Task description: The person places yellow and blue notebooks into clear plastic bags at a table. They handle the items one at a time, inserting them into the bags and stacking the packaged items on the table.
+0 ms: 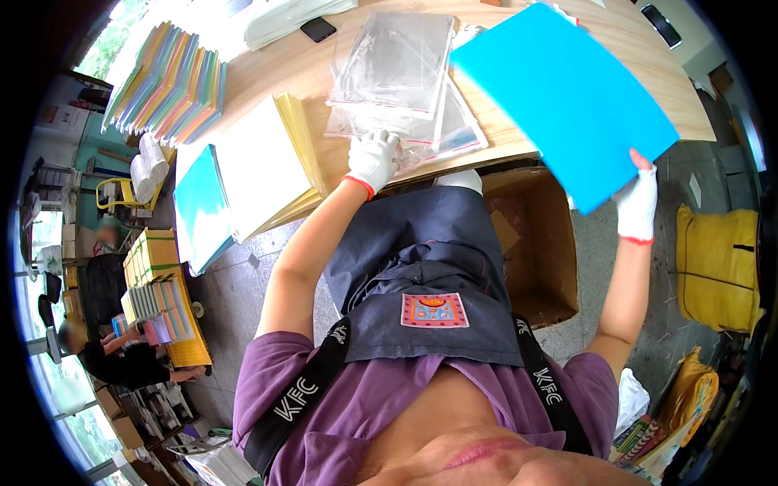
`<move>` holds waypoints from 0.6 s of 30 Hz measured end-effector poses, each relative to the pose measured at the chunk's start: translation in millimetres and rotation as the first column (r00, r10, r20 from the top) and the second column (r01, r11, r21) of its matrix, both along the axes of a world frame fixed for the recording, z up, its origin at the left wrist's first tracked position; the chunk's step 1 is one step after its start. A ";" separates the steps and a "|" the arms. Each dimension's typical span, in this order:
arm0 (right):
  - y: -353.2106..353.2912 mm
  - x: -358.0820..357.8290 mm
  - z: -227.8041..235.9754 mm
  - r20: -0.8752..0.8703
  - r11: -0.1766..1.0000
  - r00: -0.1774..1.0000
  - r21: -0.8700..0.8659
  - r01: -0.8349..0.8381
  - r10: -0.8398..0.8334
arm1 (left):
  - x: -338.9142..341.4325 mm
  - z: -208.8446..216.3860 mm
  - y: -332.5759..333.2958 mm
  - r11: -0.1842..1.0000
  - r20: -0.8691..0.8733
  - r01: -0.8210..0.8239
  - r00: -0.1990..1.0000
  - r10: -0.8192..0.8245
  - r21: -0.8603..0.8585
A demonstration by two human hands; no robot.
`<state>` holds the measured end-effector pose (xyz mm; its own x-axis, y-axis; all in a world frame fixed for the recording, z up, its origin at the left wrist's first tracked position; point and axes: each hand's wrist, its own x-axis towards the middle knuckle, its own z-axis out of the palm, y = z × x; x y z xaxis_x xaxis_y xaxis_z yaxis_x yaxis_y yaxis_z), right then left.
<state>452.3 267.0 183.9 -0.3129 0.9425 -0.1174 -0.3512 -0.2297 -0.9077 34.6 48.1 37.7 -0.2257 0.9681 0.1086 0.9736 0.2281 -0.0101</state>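
Note:
A large bright-blue sheet (567,105) hangs tilted over the table's right edge. My right hand (638,202), in a white glove that leaves the thumb tip bare, grips its lower right corner. My left hand (374,159), also gloved in white, has its fingers bent at the near edge of the clear plastic bags (401,61). Those bags lie in a loose overlapping pile with red-lined edges. Left of that hand is a stack with a white top and yellow layers (271,166). Beside it sits a blue-topped stack (203,202) at the table edge.
On the wooden table (267,73), a tall pile of multicoloured folders (170,85) stands far left, and a black phone (318,30) lies at the back. Below the front edge is an open cardboard box (539,267). A yellow bale (717,267) sits right; another person (121,356) works far left.

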 end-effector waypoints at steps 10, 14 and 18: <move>-106.9 -46.4 -72.3 -0.011 0.835 0.898 -0.363 -0.414 0.441 | -20.2 -11.2 -13.8 0.915 0.565 -0.341 0.808 0.167 0.217; -103.7 -66.0 -106.0 -0.042 0.830 0.895 -0.357 -0.429 0.444 | -26.3 -29.2 -33.1 0.892 0.695 -0.366 0.714 0.085 0.267; -99.4 -81.3 -106.7 0.020 0.870 0.939 -0.384 -0.309 0.342 | -24.0 -40.2 -47.0 0.881 0.481 -0.304 0.871 0.103 0.363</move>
